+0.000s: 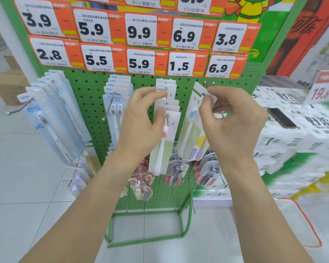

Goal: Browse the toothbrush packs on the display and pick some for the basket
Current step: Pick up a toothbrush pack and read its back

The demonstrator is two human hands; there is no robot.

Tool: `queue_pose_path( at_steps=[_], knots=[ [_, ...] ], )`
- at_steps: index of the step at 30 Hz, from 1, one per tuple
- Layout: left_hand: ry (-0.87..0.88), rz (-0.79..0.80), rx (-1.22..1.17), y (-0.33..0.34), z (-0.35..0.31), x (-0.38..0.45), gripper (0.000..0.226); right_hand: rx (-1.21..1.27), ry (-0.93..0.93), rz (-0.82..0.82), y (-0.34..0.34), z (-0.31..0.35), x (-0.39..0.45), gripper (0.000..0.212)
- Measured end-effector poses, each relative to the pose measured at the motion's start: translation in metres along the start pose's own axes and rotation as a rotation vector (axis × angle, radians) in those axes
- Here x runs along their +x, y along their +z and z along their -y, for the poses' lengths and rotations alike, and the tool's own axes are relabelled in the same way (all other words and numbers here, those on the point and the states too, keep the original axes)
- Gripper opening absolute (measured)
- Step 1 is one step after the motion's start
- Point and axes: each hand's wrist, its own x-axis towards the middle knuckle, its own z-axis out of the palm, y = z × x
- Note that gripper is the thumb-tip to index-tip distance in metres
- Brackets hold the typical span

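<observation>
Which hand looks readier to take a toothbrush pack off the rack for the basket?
Probably the right hand: it already pinches the top of the blue toothbrush pack, which is tilted away from the pegboard. The left hand only holds packs that hang on the middle hook.

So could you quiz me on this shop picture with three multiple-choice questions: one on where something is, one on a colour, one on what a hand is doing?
1. Where is the orange-rimmed basket?
A. on the floor at lower right
B. hanging on the board
C. on the tissue packs

2. What colour is the pegboard?
A. blue
B. green
C. white

3. What is the right hand doing?
A. hanging idle
B. pinching a pack with a blue-headed toothbrush
C. pressing a price tag

Answers: 1 A, it sits on the tiles beside the stand; 2 B, green perforated panel; 3 B, fingertips close on the pack's top.
</observation>
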Motion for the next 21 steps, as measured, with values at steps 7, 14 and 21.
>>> queue_pose_path(
  at_steps=[7, 14, 21],
  knots=[
    [0.163, -0.436, -0.141, 0.0, -0.023, -0.043, 0.027, 0.108, 0.019, -0.113, -0.018, 0.009, -0.029, 0.01],
    [-0.187, 0.035, -0.371, 0.016, -0.02, -0.116, 0.032, 0.375, 0.442, 0.203, -0.025, 0.019, -0.077, 0.015],
    [-0.61, 0.173, -0.572, 0.005, 0.021, -0.153, 0.038, 0.494, 0.873, 0.449, -0.014, -0.001, -0.137, 0.011]
  ],
)
